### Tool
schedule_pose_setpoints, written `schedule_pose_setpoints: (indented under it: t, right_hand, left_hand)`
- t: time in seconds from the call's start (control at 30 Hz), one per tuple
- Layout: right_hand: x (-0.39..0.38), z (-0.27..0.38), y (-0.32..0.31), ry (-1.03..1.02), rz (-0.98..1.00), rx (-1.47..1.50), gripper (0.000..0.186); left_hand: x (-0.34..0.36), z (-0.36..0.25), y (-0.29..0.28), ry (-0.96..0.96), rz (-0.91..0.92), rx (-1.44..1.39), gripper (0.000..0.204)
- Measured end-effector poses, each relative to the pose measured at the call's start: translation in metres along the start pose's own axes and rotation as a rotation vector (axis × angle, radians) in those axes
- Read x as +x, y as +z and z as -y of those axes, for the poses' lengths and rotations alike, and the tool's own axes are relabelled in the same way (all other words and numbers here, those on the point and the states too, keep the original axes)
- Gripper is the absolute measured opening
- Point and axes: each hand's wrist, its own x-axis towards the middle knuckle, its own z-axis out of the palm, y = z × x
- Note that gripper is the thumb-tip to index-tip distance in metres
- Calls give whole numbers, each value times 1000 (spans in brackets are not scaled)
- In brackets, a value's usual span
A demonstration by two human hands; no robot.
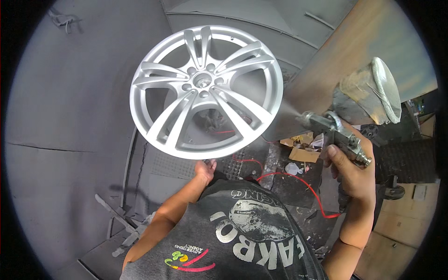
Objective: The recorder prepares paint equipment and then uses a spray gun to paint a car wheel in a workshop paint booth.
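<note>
A silver alloy wheel with paired spokes stands face up in the upper middle, held up by something hidden beneath it. My right hand is wrapped round the handle of a metal spray gun at the right. The gun's nozzle points left at the wheel's edge, and a pale mist spreads between them. On top of the gun sits a paint-stained cup, tilted, with a whitish rim. My left hand is just below the wheel's near rim, its fingers curled; what they hold, if anything, is hidden.
A red hose winds across the dirty floor below the gun. Cardboard scraps and a crumpled white piece lie beyond it. Grey walls stand left and behind; a brownish panel leans at right. A frame stand is lower left.
</note>
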Motion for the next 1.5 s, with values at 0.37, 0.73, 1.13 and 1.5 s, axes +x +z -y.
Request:
schedule_pose_setpoints:
  t: [0.37,0.73,1.13,1.5]
  right_hand:
    - [11,-34,-56,-2,-233,-199,49]
    - [149,-63,-164,-152,525,90,60]
    - [-30,-35,5,66,-260,-36,53]
    - [-2,-64,-58,-125,-117,-35,51]
  left_hand:
    - [46,-74,-29,204,-112,194,24]
    - [28,80,72,560,-235,-392,28]
    - [26,-34,-2,85,-44,58,34]
    - [55,-71,-59,282,-118,179,19]
